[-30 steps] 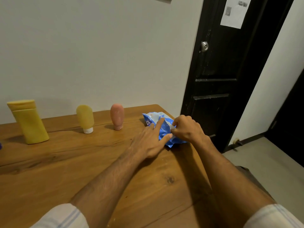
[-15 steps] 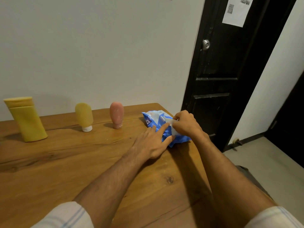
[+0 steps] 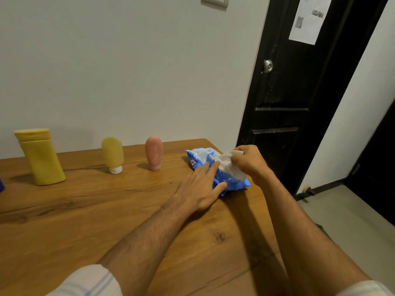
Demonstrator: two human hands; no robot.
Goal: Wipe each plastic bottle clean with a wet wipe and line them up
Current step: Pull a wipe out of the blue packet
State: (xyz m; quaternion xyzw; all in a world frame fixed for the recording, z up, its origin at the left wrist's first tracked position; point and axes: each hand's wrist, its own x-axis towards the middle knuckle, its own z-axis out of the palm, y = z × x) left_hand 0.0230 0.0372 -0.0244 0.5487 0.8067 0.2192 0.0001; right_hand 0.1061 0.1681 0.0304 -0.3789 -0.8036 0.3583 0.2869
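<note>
Big wooden bench (image 3: 85, 221) in front of us, black door (image 3: 295, 103) off to the right. Along the back of the bench stand three plastic bottles, upright and well apart. There's one tall yellow bottle (image 3: 41, 159) at the far left, one small yellow bottle (image 3: 112, 153) on its white cap in the middle, and one pink bottle (image 3: 154, 152) cap-down to the right of it. No hand is on any of them, so I'd say the job is at its very start.

Near the right-hand corner lies one crumpled blue wipe pack (image 3: 233, 184). The left hand (image 3: 203, 189) is spread on it, fingers straight, pinning it down. The right hand (image 3: 249, 161) has its fingers curled in a pinch on one white wipe (image 3: 232, 169), which is partly out of the pack's opening.

To do this well, I reckon: press the pack firmly and draw the wipe up and away in one steady line. That way a single sheet comes free, nothing tears and no second sheet trails out.

The count, then: three bottles, one pack, one wipe, two hands. A sliver of something dark blue shows at the far left edge; can't tell what it is.
</note>
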